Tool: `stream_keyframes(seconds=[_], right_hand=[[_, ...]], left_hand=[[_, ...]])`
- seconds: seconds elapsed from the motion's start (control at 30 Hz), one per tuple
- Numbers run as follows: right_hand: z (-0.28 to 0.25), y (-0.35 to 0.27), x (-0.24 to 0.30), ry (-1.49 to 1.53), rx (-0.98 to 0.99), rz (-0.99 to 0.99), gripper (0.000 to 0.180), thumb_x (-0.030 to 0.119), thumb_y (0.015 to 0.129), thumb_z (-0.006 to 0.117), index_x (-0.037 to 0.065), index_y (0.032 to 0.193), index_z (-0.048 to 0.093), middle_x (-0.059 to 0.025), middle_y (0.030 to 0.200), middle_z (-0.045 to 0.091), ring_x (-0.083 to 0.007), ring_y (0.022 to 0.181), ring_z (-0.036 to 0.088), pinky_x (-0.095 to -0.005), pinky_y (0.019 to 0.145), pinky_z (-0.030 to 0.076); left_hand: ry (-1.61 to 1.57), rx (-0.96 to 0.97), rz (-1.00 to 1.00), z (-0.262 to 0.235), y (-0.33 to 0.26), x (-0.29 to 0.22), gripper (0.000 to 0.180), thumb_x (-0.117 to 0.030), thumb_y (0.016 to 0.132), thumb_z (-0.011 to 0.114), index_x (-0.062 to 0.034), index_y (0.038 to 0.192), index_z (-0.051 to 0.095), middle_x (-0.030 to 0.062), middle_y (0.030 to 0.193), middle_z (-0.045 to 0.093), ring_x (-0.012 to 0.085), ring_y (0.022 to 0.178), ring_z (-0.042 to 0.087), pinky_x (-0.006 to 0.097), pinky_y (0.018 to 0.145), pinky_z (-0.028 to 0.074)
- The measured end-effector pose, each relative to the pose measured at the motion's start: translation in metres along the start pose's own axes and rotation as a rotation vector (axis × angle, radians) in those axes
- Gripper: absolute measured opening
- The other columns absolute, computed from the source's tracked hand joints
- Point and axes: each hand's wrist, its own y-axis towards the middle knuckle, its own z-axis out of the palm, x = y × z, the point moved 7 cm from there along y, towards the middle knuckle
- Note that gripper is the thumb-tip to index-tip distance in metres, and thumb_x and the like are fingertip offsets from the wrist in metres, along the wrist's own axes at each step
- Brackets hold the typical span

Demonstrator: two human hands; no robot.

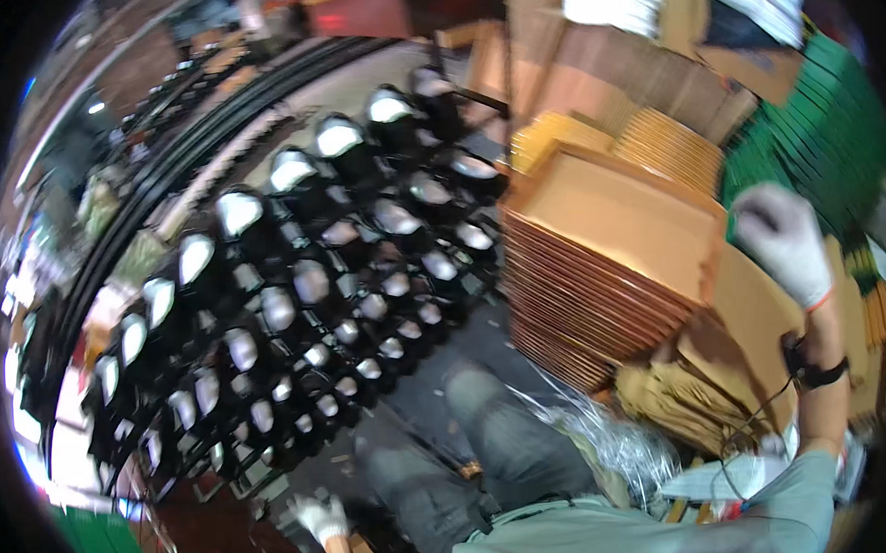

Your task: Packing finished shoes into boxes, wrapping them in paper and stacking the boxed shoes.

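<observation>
My right hand (784, 244), in a white glove with an orange cuff edge, is raised at the right, near the corner of a tall stack of copper-orange trays (615, 207). Motion smears its fingers, which look bent, and I cannot make out anything in them. A black strap (821, 373) with a thin cable circles my right wrist. Low down at the left, my gloved left hand (323, 521) hangs with its fingers spread, holding nothing, beside the lower end of the rack. Rows of black, rounded glossy parts (311, 281) fill this rack to my left and ahead.
Behind the trays stand yellow ribbed stacks (669, 149) and brown cardboard (603, 73). Green stacked pieces (814, 132) rise at the far right. Clear plastic wrap (623, 457) and brown paper bundles (680, 399) lie right of my legs. Grey floor (400, 419) shows between my legs and the rack.
</observation>
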Motion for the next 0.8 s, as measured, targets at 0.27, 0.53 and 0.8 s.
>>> stream_keyframes(seconds=[0.27, 0.53, 0.8], right_hand=[[0.130, -0.192, -0.105, -0.428, 0.505, 0.269, 0.022, 0.025, 0.091, 0.068, 0.007, 0.096, 0.080, -0.0226, 0.104, 0.077, -0.0455, 0.102, 0.074, -0.0540, 0.093, 0.060], [0.107, -0.205, -0.157, -0.113, 0.482, 0.416, 0.026, 0.021, 0.083, 0.082, -0.004, 0.085, 0.076, -0.0148, 0.069, 0.066, -0.0217, 0.065, 0.063, -0.0434, 0.067, 0.055], [0.097, -0.227, -0.235, 0.271, 0.468, 0.734, 0.024, 0.025, 0.100, 0.075, 0.004, 0.113, 0.077, 0.0030, 0.089, 0.067, -0.0111, 0.078, 0.059, -0.0299, 0.075, 0.050]], left_hand=[[-0.261, 0.396, -0.392, 0.250, -0.157, 0.128, 0.063, -0.038, 0.091, 0.083, 0.0094, 0.131, 0.073, 0.0297, 0.121, 0.080, 0.0437, 0.126, 0.075, 0.048, 0.108, 0.059], [-0.024, 0.160, -0.153, 0.271, -0.168, 0.138, 0.037, -0.041, 0.101, 0.070, -0.0062, 0.103, 0.082, 0.0213, 0.109, 0.083, 0.0468, 0.104, 0.078, 0.054, 0.092, 0.064], [-0.432, 0.008, -0.299, 0.182, -0.220, 0.064, 0.064, -0.053, 0.103, 0.072, 0.0053, 0.131, 0.068, 0.0340, 0.129, 0.071, 0.0528, 0.127, 0.067, 0.056, 0.108, 0.055]])
